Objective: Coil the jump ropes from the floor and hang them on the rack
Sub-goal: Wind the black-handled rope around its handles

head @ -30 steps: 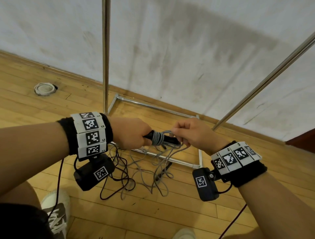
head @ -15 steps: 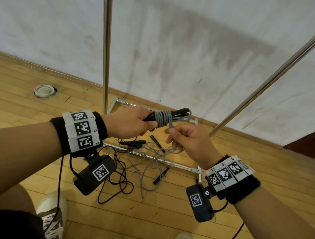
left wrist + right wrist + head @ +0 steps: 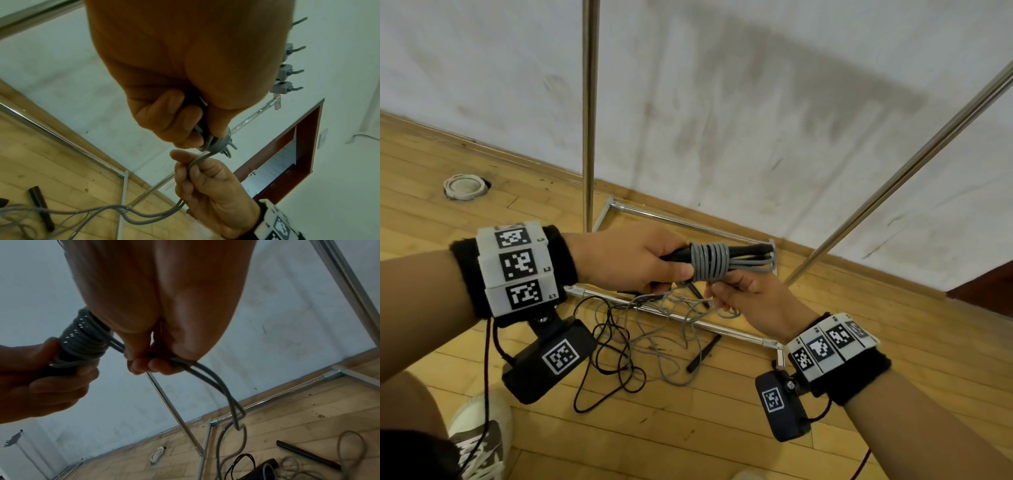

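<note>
Between the two hands, at about waist height & above the floor (image 3: 688,438), sits the grey jump rope (image 3: 710,261), its cord wound in tight turns round a pair of black handles (image 3: 748,249). Left hand (image 3: 626,258) is wrapped round the handle ends w/ thumb pressed near the first turn, probably so the turns can't slide off or loosen while more cord goes on. Right hand (image 3: 743,296) sits just below the bundle, fingers curled, pinching a doubled length of the grey cord (image 3: 213,378); held that close to the wraps it keeps the cord taut & lets each new turn be laid beside the last. Handles lie roughly level, free ends pointing away from the left hand, which leaves room for winding.

Slack from the right hand drops to the floor, where the rest of the grey cord (image 3: 671,329) lies in loose loops, so the coiling isn't finished, I'd say. A black rope (image 3: 613,356) is tangled next to it, w/ loose black handles (image 3: 703,353) nearby; which rope those belong to I can't tell. Rack (image 3: 589,113) stands right behind, its base rail (image 3: 664,315) running thru the pile, so the hang-up is a short reach once the bundle is tied off. Nothing is on the rack yet in these views.
</note>
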The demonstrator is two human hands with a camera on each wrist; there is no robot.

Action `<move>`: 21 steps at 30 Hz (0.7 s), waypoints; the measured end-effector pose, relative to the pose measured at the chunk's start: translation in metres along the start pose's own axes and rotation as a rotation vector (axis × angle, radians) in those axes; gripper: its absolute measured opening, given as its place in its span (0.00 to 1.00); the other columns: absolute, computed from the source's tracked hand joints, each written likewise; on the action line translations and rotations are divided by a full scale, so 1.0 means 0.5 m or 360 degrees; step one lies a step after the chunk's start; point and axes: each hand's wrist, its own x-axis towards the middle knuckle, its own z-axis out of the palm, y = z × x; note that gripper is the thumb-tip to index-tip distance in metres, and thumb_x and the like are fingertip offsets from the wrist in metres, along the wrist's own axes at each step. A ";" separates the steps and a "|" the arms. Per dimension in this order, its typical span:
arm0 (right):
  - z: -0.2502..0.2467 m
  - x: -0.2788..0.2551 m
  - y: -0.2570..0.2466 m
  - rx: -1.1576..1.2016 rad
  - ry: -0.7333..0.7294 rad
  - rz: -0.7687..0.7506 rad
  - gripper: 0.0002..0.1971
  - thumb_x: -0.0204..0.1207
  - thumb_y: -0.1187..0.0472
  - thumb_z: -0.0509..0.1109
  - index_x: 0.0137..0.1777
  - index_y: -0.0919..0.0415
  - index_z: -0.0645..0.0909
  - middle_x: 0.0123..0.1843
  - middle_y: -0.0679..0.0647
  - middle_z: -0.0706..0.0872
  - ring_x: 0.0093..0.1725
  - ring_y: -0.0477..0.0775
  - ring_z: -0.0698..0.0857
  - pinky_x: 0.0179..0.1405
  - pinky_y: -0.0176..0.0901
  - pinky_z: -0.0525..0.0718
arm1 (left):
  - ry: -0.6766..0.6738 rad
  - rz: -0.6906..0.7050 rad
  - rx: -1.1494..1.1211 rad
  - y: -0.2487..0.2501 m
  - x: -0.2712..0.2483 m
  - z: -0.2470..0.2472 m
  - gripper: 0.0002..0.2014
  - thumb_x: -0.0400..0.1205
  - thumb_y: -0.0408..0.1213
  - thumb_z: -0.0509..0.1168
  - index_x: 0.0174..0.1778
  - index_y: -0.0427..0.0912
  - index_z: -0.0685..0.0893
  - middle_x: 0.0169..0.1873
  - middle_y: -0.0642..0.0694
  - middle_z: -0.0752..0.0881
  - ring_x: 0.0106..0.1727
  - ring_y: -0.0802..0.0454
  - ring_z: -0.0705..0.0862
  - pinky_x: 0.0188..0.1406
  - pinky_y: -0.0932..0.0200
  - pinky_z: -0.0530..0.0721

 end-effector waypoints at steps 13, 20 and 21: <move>-0.036 0.021 -0.019 -0.0313 -0.0197 0.0325 0.12 0.80 0.65 0.70 0.35 0.57 0.75 0.30 0.49 0.78 0.25 0.38 0.74 0.26 0.28 0.74 | -0.0494 -0.0119 0.0050 -0.006 -0.004 0.018 0.09 0.88 0.40 0.61 0.48 0.39 0.81 0.29 0.50 0.79 0.29 0.54 0.74 0.29 0.64 0.75; -0.054 0.023 -0.039 -0.0242 -0.0135 0.0234 0.10 0.78 0.62 0.74 0.37 0.57 0.78 0.27 0.46 0.78 0.28 0.47 0.72 0.28 0.37 0.71 | -0.0451 -0.0222 0.0405 -0.024 0.015 0.031 0.09 0.87 0.47 0.60 0.45 0.48 0.79 0.30 0.54 0.80 0.27 0.62 0.75 0.30 0.67 0.74; -0.052 0.024 -0.044 -0.0280 -0.0114 0.0221 0.10 0.78 0.61 0.74 0.37 0.58 0.78 0.26 0.45 0.78 0.27 0.46 0.72 0.29 0.37 0.71 | -0.0421 -0.0232 0.0459 -0.025 0.017 0.030 0.09 0.87 0.48 0.60 0.44 0.50 0.79 0.31 0.54 0.80 0.27 0.63 0.75 0.30 0.67 0.74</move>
